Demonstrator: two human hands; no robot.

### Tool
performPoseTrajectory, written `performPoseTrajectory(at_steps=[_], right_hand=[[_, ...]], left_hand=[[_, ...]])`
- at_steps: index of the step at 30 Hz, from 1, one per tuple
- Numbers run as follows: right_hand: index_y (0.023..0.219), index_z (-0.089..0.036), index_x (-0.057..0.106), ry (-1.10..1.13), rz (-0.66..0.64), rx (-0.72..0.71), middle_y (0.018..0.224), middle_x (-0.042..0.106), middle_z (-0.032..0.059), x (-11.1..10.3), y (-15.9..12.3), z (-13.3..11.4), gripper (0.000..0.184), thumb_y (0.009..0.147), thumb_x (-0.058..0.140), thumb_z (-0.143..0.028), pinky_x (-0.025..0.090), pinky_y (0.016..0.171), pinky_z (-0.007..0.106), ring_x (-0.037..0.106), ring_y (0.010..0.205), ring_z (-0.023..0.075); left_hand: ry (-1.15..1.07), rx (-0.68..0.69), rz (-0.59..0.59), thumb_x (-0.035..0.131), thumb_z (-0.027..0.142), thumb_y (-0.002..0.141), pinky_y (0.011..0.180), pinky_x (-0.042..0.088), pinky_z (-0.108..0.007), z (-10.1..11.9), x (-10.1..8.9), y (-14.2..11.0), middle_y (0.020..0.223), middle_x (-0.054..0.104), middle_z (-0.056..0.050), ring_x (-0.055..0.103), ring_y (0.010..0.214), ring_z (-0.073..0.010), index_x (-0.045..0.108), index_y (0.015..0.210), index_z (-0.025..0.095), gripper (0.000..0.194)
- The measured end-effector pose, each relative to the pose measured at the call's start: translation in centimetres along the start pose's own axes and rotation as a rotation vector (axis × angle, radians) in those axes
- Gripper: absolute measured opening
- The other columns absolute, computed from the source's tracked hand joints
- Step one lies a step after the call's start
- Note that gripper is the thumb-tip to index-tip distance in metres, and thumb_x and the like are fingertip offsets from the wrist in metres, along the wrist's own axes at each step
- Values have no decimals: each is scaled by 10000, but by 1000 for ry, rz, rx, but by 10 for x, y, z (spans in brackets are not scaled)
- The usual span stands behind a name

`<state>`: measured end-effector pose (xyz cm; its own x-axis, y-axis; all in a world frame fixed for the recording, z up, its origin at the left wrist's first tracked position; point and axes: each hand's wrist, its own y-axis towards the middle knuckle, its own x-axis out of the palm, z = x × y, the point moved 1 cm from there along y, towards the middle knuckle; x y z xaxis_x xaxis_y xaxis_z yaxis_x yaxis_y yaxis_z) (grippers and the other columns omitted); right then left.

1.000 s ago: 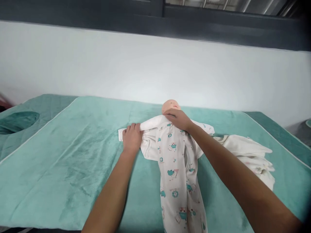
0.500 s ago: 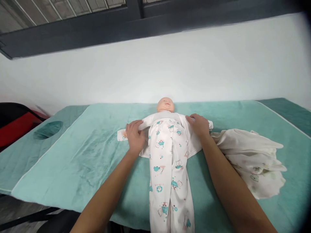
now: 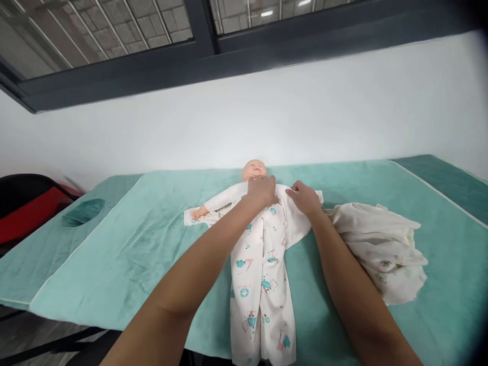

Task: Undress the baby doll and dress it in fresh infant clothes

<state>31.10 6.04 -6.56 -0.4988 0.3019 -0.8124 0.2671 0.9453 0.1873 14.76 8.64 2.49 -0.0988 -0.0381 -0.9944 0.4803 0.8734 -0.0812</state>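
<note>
Left hand (image 3: 262, 191), fingers curled, is at upper chest of a bald, pink, plastic-looking baby doll (image 3: 254, 168); can't tell if it grips fabric. Right hand (image 3: 305, 197), thumb & fingers bent, is by doll's l. shoulder, grasp also unclear. Doll lies face-up on a pale-green plush cover (image 3: 145, 274), head twd a plain white wall (image 3: 324, 112), w/ a long, two-legged white cloth garment (image 3: 249, 295) in teal-&-pink print running from chest twd camera. Crumpled heap of white printed cloth (image 3: 381, 254) lies nr r. forearm.
</note>
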Motion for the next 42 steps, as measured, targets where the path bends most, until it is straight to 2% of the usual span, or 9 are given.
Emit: performPoseTrajectory(at_steps=[3, 9, 12, 16, 21, 24, 31, 36, 42], right_hand=[[909, -232, 550, -34, 47, 5, 787, 624, 40, 0, -1, 2, 205, 931, 465, -418, 235, 604, 284, 521, 704, 209], [922, -234, 556, -24, 110, 65, 690, 543, 23, -1, -3, 8, 199, 943, 440, -394, 219, 594, 289, 449, 618, 198], [934, -240, 546, 4, 109, 93, 687, 529, 16, 0, -1, 8, 175, 942, 442, -381, 223, 594, 291, 434, 606, 194], [928, -245, 523, 33, 109, 106, 683, 512, 6, 3, 3, 7, 146, 932, 456, -374, 214, 585, 294, 405, 595, 190], [895, -252, 518, 64, 99, 126, 672, 511, 0, 6, 6, 9, 149, 921, 466, -389, 230, 599, 292, 407, 604, 195], [869, -252, 511, 91, 105, 121, 655, 501, -4, 5, 7, 10, 138, 907, 478, -380, 237, 602, 292, 402, 598, 194], [763, -250, 412, 234, 213, 77, 636, 442, -27, 7, 9, 17, 169, 861, 503, -354, 268, 616, 299, 378, 606, 182], [703, -251, 346, 403, 299, 98, 623, 378, -52, 12, 16, 23, 231, 805, 535, -335, 283, 626, 303, 360, 616, 169], [665, -240, 345, 516, 358, 178, 622, 363, -62, 13, 21, 28, 260, 769, 579, -283, 289, 643, 297, 364, 630, 151]], left_hand=[[19, 12, -68, 668, 423, 776, 1056, 372, -482, -4, -4, -2, 1405, 517, -153, 437, 1321, -306, 473, 1298, 197, 601], [26, -15, -115, 584, 429, 849, 1040, 396, -473, -25, -12, -15, 1448, 474, -125, 443, 1323, -298, 491, 1329, 248, 522], [80, 6, -116, 599, 358, 841, 1022, 406, -470, -15, -7, -8, 1392, 509, -149, 489, 1268, -312, 544, 1290, 216, 473], [98, 120, -120, 546, 188, 852, 960, 445, -412, 13, 10, 14, 1283, 570, -166, 546, 1194, -292, 622, 1193, 162, 350], [102, 220, -160, 543, 173, 846, 907, 472, -432, 23, 28, 44, 1180, 631, -178, 626, 1070, -298, 669, 1103, 135, 288], [100, 267, -156, 540, 214, 854, 874, 488, -416, 17, 31, 48, 1190, 638, -163, 634, 1062, -296, 661, 1105, 166, 282], [137, 272, -105, 547, 218, 847, 936, 468, -451, -4, 21, 34, 1263, 600, -167, 581, 1154, -306, 560, 1247, 184, 402], [160, 222, -130, 595, 214, 813, 863, 503, -383, -34, 9, 23, 1201, 624, -143, 617, 1077, -280, 584, 1176, 179, 364], [136, 113, -54, 559, 239, 848, 798, 499, -333, -62, -1, -1, 1166, 630, -132, 645, 1000, -255, 561, 1155, 174, 314]])
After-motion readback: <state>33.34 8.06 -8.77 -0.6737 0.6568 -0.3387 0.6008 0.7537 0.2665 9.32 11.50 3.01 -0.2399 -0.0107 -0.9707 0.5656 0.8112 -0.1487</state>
